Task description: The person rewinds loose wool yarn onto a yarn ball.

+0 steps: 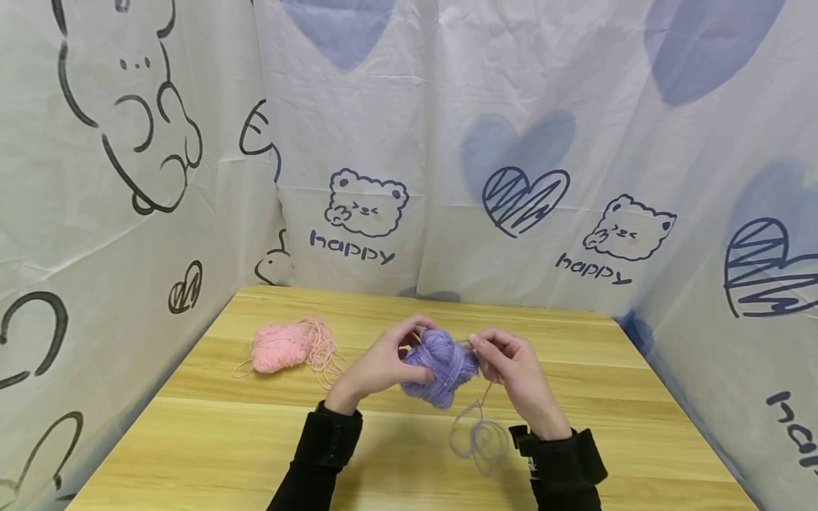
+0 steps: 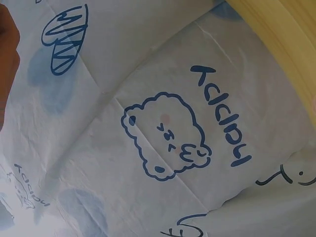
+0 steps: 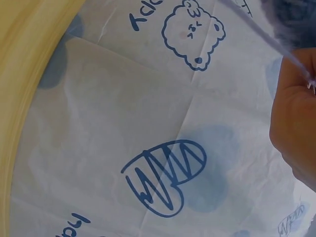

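In the head view a purple ball of yarn (image 1: 441, 369) is held up over the table by my left hand (image 1: 383, 362), thumb on its near side and fingers round its far side. My right hand (image 1: 514, 369), just right of the ball, pinches a purple strand between thumb and fingertips. Below that hand a loose purple yarn tail (image 1: 479, 436) falls in loops. The right wrist view shows the strand (image 3: 266, 37) running taut to the right hand, with the ball blurred in the upper corner. Only a sliver of the left hand (image 2: 7, 64) appears in the left wrist view.
A pink skein of yarn (image 1: 281, 348) lies on the wooden table (image 1: 268, 433) at the left, loose strands (image 1: 324, 348) trailing from its right side. White fabric (image 1: 441, 156) printed with bears and hearts hangs behind the table and along both sides.
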A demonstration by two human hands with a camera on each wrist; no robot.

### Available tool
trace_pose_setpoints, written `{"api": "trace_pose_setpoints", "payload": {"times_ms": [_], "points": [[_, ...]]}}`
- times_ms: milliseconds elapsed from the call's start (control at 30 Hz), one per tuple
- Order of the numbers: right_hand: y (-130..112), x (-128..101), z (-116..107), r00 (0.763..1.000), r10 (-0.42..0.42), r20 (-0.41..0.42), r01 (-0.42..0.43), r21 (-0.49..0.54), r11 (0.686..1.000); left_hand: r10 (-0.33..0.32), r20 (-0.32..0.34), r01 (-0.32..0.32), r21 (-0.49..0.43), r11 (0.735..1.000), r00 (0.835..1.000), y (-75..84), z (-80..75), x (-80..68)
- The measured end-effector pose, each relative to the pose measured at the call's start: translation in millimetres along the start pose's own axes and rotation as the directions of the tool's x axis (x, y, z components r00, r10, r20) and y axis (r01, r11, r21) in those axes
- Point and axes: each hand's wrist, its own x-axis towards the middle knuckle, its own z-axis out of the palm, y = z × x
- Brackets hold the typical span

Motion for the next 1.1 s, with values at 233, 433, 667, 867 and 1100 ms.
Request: {"api": "trace_pose_setpoints", "payload": {"times_ms": [233, 433, 667, 867, 1100], "points": [[-2.5, -2.5, 1.8, 0.997, -0.056, 0.044, 0.059, -0.055, 0.997, -0.017, -0.111, 0.013, -0.035, 0.999, 0.994, 0.9, 0.1, 0.1], [-1.6, -5.3, 3.8, 0.991, -0.057, 0.118, 0.074, -0.149, 0.986, -0.049, -0.227, 0.024, -0.110, 0.994, 0.973, 2.6, -0.2, -0.6], [-1.0, -4.9, 7.2, 0.979, -0.042, 0.198, 0.082, -0.201, 0.976, -0.068, -0.308, -0.014, -0.258, 0.966, 0.949, 5.2, -0.5, -0.9], [4.7, -1.9, 7.3, 0.974, 0.018, 0.227, 0.040, -0.249, 0.968, -0.074, -0.336, -0.040, -0.320, 0.947, 0.939, 5.7, -2.5, -1.9], [14.2, 2.6, 6.5, 0.968, 0.015, 0.250, 0.042, -0.221, 0.974, -0.047, -0.305, -0.078, -0.386, 0.919, 0.951, 6.9, -5.3, -4.1]]}}
